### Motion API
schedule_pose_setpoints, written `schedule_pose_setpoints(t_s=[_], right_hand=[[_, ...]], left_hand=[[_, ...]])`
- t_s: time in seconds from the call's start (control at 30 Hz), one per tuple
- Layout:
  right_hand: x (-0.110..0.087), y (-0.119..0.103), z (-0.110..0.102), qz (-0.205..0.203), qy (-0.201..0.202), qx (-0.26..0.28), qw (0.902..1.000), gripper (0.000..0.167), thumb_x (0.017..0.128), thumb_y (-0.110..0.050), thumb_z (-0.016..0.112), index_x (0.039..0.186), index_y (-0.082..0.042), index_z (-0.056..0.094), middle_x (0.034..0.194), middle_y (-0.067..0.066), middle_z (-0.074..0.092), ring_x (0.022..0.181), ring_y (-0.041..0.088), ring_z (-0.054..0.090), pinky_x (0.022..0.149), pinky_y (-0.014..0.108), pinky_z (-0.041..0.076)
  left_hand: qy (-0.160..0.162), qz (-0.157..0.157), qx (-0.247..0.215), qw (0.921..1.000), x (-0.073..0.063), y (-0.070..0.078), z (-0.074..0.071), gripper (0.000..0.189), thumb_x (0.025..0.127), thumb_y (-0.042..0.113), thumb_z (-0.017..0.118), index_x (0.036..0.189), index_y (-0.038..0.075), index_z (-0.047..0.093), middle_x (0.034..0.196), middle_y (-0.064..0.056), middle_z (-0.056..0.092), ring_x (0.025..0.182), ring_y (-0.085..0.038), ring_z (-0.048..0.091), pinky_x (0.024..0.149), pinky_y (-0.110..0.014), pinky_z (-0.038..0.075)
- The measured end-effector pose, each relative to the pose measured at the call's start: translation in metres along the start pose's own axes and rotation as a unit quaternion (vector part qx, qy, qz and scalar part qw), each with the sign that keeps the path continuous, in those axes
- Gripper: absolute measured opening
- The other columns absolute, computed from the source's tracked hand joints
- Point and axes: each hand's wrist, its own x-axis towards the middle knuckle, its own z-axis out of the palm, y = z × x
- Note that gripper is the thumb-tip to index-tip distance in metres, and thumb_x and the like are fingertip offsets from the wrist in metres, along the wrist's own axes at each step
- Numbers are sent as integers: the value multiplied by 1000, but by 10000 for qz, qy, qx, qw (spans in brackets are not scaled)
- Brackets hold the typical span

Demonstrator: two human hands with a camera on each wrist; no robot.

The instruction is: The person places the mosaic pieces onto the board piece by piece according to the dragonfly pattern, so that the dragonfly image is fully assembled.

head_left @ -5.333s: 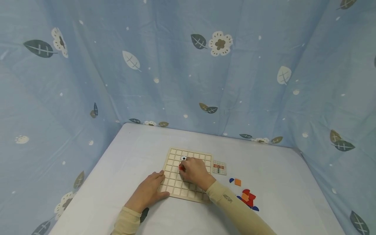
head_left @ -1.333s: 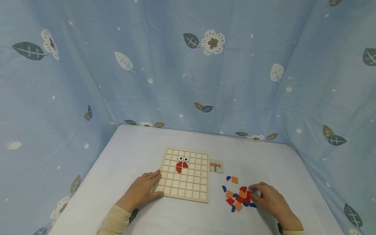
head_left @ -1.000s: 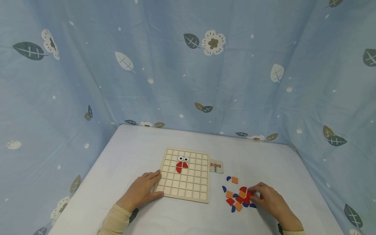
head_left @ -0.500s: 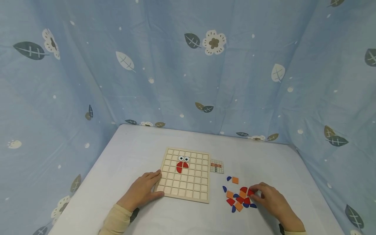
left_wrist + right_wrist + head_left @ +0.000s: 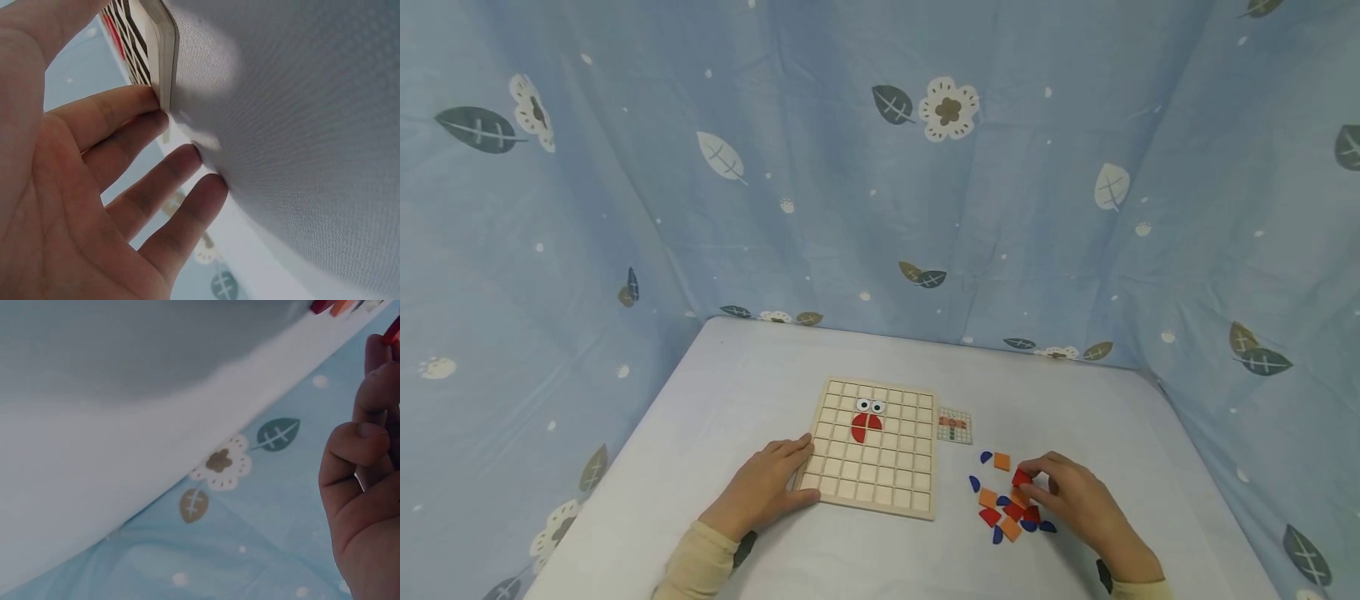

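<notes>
A wooden grid board (image 5: 880, 505) lies on the table. Two eye tiles (image 5: 871, 406) and a few curved red tiles (image 5: 860, 427) fill some of its cells. My left hand (image 5: 765, 490) rests at the board's near left corner, fingers along the left side and thumb by the front edge. In the left wrist view its fingertips touch the board's side (image 5: 164, 62). My right hand (image 5: 1078, 500), over the loose tiles, pinches a red rounded tile (image 5: 1020, 477) between thumb and fingers. The right wrist view shows this red tile (image 5: 392, 331) at the fingertips, partly cut off.
A small pattern card (image 5: 954, 426) lies at the board's right side. Loose orange square tiles (image 5: 1002, 462), blue half-round tiles (image 5: 974, 483) and red tiles (image 5: 990, 517) are scattered right of it. Leaf-patterned blue cloth (image 5: 820, 208) stands around the white table (image 5: 760, 358).
My right hand left the board for the loose tiles, where it has just shifted left with a red tile. More red tiles now show on the board. My left hand stays at its corner.
</notes>
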Motion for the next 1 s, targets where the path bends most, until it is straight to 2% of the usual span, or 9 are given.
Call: schedule_pose_setpoints(t_s=[0.23,0.4,0.63,0.83,1.0], right_hand=[[10,-15,6,-331,144,88,9993,27,84,-32,84,108,-23,77,86,-18,57,64,3,46,52,18,45],[16,-26,9,-708,282,182,9969,27,85,-29,84,110,-23,77,89,-18,59,63,1,45,50,19,43],[24,-37,17,-1524,666,503,9848,27,84,-25,85,109,-21,77,96,-12,66,64,-2,46,56,19,48],[33,-51,24,-1683,598,462,9828,26,85,-27,84,110,-24,76,96,-15,64,65,-2,47,56,19,47],[40,-62,28,-1823,689,339,9802,26,84,-26,86,107,-26,76,97,-16,65,67,-2,50,59,19,49]], left_hand=[[18,9,-8,10000,1,-1,2,77,87,47,78,141,-3,56,151,-14,51,134,-36,50,109,-54,44],[30,36,-25,10000,1,-1,2,76,87,45,79,141,-3,56,150,-15,51,134,-36,50,108,-54,44],[42,119,-21,9999,1,0,1,76,87,45,78,141,-4,56,150,-16,51,133,-37,51,107,-55,45],[43,151,26,9999,1,0,2,76,87,45,78,140,-5,57,149,-17,52,132,-38,51,106,-55,46],[24,108,52,9999,2,0,2,76,87,46,78,140,-5,57,150,-16,51,132,-37,51,106,-54,46]])
